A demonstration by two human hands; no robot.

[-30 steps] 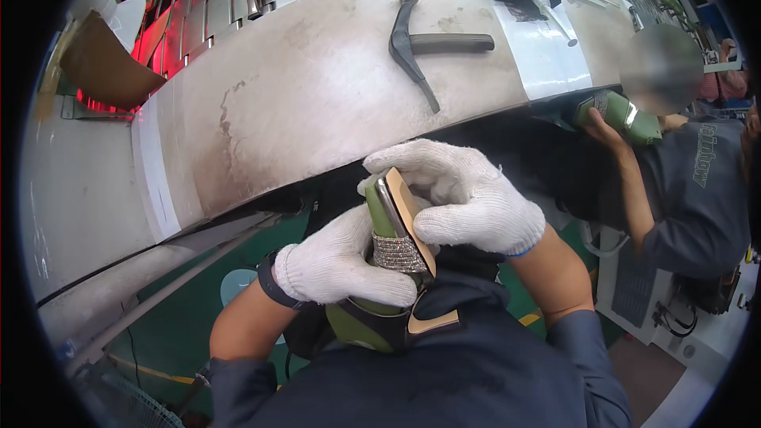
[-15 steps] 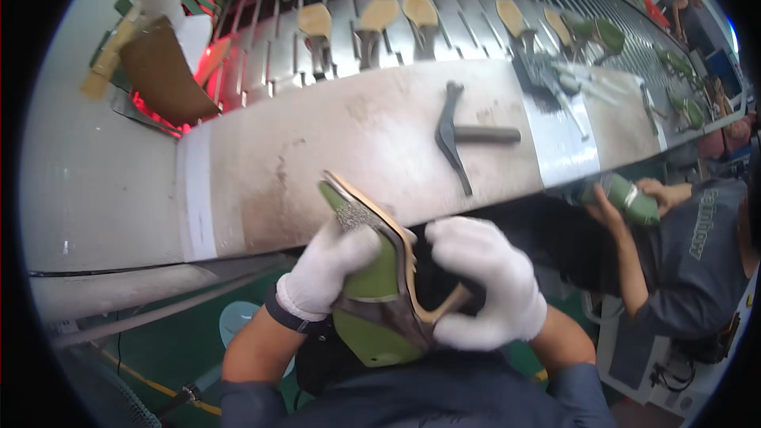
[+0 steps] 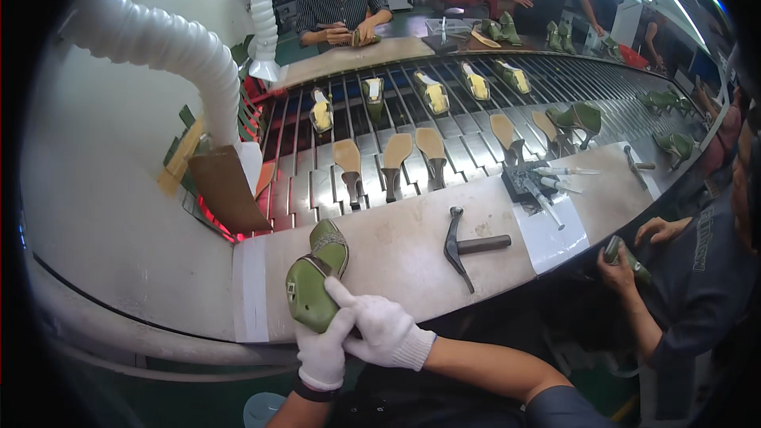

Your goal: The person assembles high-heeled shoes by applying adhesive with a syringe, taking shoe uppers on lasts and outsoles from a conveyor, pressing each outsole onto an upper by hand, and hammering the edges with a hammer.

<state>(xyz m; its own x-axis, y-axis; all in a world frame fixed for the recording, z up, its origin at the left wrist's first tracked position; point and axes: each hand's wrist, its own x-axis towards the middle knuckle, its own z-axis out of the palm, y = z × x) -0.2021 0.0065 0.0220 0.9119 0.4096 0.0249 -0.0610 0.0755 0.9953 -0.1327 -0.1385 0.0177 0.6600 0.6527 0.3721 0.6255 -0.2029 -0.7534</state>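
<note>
A green high-heeled shoe point(image 3: 315, 295) with a glittery band is held over the near left part of the bench, its rounded back end towards me. White-gloved, my left hand point(image 3: 321, 355) closes around its lower part from below. My right hand point(image 3: 388, 331), gloved too, comes in from the right with fingers pressed on the shoe's right side; part of this grip is hidden. To the right, a hammer point(image 3: 481, 245) with a narrow curved head lies on the bench point(image 3: 388, 246), touched by neither hand.
A slatted conveyor point(image 3: 301, 190) carries several tan soles with heels point(image 3: 397, 154) and green uppers with yellow inside point(image 3: 430, 93). Syringes point(image 3: 545, 202) rest on a dark block. A white hose point(image 3: 186, 47) hangs left. A co-worker point(image 3: 697, 269) at right holds a green shoe; another person sits opposite.
Both hands have carried the shoe forward and left, from the bench edge to over the bench, and turned it. The view has tilted up, showing the far side of the conveyor.
</note>
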